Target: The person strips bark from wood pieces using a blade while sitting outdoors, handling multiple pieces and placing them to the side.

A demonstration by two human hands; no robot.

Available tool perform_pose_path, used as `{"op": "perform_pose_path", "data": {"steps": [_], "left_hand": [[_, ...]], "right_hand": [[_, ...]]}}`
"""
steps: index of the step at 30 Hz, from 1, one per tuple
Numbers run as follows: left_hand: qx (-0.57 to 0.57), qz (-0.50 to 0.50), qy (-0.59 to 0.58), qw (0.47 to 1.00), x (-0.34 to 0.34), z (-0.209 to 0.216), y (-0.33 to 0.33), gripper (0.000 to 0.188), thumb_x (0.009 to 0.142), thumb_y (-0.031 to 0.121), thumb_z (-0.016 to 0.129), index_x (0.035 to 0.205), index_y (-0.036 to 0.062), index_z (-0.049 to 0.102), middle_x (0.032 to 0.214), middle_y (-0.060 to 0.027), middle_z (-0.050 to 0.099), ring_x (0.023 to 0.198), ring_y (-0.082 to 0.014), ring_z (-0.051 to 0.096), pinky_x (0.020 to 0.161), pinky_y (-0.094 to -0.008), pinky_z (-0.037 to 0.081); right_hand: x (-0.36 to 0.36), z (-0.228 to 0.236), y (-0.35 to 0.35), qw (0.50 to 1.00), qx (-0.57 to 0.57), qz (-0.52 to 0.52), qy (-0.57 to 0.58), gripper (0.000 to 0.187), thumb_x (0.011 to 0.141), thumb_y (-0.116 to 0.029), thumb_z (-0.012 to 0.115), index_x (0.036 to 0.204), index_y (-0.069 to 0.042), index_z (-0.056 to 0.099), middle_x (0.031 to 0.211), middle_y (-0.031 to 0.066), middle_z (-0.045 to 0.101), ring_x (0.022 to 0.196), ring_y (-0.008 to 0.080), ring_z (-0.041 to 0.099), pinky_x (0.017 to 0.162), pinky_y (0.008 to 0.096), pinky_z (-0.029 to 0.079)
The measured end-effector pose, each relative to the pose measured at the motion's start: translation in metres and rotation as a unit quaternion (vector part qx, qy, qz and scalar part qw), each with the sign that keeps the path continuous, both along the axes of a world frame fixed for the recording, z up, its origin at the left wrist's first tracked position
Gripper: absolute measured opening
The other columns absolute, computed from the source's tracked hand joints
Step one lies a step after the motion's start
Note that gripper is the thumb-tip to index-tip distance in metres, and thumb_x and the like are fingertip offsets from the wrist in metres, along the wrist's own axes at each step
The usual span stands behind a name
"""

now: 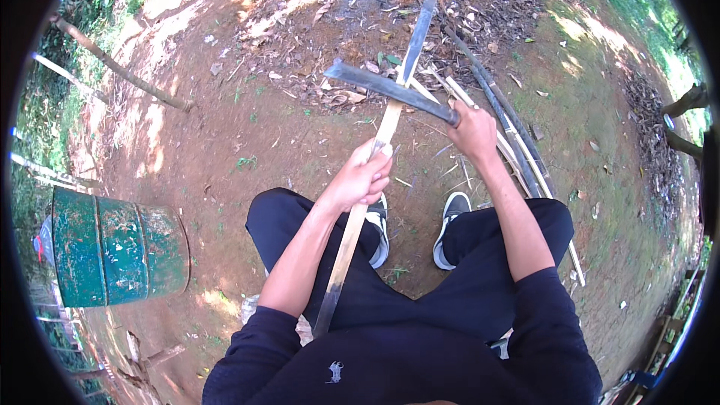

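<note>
My left hand (358, 177) is wrapped round a long, flat strip of bamboo or wood (350, 241). Pale along its middle and dark at both ends, the strip slants from my lap up to the far side. A machete (375, 84) with a dark blade is gripped by its handle in my right hand (474, 132). Its blade lies crosswise over the strip, beyond my left hand. From this angle I cannot tell how deep the edge bites, if at all.
Several long strips and poles (517, 127) lie on the ground to the right of my right hand. A green, scuffed metal drum (120, 247) stands at the left. Dry leaves (345, 94) litter the brown soil ahead. My shoes (450, 229) are below my hands.
</note>
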State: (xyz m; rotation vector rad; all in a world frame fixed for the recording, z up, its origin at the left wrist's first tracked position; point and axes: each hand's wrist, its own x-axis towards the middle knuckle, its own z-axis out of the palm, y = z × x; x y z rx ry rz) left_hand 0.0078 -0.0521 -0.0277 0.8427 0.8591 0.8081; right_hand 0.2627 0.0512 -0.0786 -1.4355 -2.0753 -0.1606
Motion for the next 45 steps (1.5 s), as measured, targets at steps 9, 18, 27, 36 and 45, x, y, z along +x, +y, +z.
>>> {"op": "perform_pose_path", "data": {"steps": [9,18,27,36,45], "left_hand": [[-0.002,-0.031,-0.001,1.0,0.001,0.001,-0.011,0.021,0.107,0.032,0.047,0.099,0.0146,0.039,0.069,0.0061,0.033,0.044,0.0002,0.027,0.033,-0.0179,0.021],[-0.017,-0.037,0.002,0.999,0.0,0.002,-0.01,0.025,0.106,0.035,0.047,0.096,0.0139,0.039,0.068,0.0068,0.032,0.044,0.0004,0.027,0.033,-0.0178,0.023],[-0.004,-0.054,0.018,0.998,0.004,0.001,-0.011,0.022,0.107,0.031,0.046,0.098,0.0133,0.038,0.069,0.0066,0.033,0.045,0.0,0.027,0.034,-0.0184,0.023],[0.006,-0.033,0.032,0.999,0.004,0.003,-0.01,0.018,0.107,0.031,0.046,0.102,0.0138,0.04,0.068,0.0064,0.032,0.044,-0.0001,0.026,0.034,-0.0183,0.022],[0.0,-0.017,0.02,1.0,0.002,0.002,-0.009,0.022,0.107,0.03,0.045,0.096,0.0136,0.037,0.068,0.0059,0.033,0.044,0.0,0.028,0.033,-0.0186,0.023]], "right_hand": [[0.005,0.013,0.0,0.999,0.018,0.035,0.026,0.013,0.072,-0.012,0.07,0.075,-0.007,0.059,0.061,0.0138,0.062,0.056,0.0339,0.064,0.053,0.0466,0.05],[-0.017,0.022,-0.029,0.992,-0.012,0.085,-0.097,0.014,0.068,-0.011,0.07,0.079,-0.011,0.062,0.06,0.0081,0.064,0.052,0.0263,0.065,0.052,0.0422,0.051],[0.019,0.025,0.007,0.986,-0.094,-0.131,0.051,0.01,0.085,-0.015,0.061,0.083,-0.007,0.065,0.064,0.0147,0.067,0.055,0.027,0.069,0.053,0.0413,0.057],[0.015,0.009,-0.004,0.998,-0.049,0.036,0.01,0.013,0.075,-0.014,0.069,0.078,-0.007,0.058,0.061,0.0127,0.063,0.061,0.0319,0.068,0.058,0.0453,0.055],[-0.003,0.008,-0.016,0.988,-0.139,-0.032,0.057,0.01,0.079,-0.015,0.069,0.081,-0.008,0.063,0.061,0.0153,0.064,0.057,0.0345,0.067,0.055,0.0457,0.054]]}}
